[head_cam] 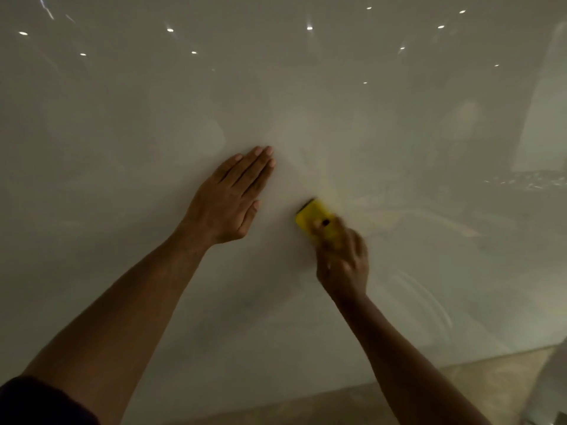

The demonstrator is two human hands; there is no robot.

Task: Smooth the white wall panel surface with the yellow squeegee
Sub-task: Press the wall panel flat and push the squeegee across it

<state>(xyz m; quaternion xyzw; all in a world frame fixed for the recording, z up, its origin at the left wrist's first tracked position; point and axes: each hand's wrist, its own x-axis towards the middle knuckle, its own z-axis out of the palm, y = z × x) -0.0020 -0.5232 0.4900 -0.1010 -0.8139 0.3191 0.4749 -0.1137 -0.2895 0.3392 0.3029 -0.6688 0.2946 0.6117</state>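
Yellow squeegee (316, 220): sitting flat against the white wall panel (337, 102) a little below and right of the view's centre, its long axis running from about 10 o'clock to 4 o'clock; the dark working edge is pointing up-left toward 10 o'clock, while the rear end is disappearing under the fingers at 4 o'clock. A small dark round mark is showing on its face near the thumb; no brand, label or lettering is reading on it, and the body is blurring slightly. Right hand (343, 259): closing around the squeegee's lower end, thumb lying on the yellow face, forearm coming in from 5 o'clock; the hand is blurring too. Left hand (231, 196): lying open and flat on the panel at 9 o'clock of the squeegee, near it but not touching it, fingers (260, 162) pressing together and pointing toward 1 o'clock, thumb tucking alongside; forearm entering from 7 o'clock, with a dark sleeve (36, 403) showing at the lower-left corner. Panel: glossy, filling nearly the whole view, reflecting small bright points of light along the top and carrying faint curved streaks at 4 o'clock of the right hand. Tan floor strip (478, 381): showing along the bottom right beneath the panel's lower edge.
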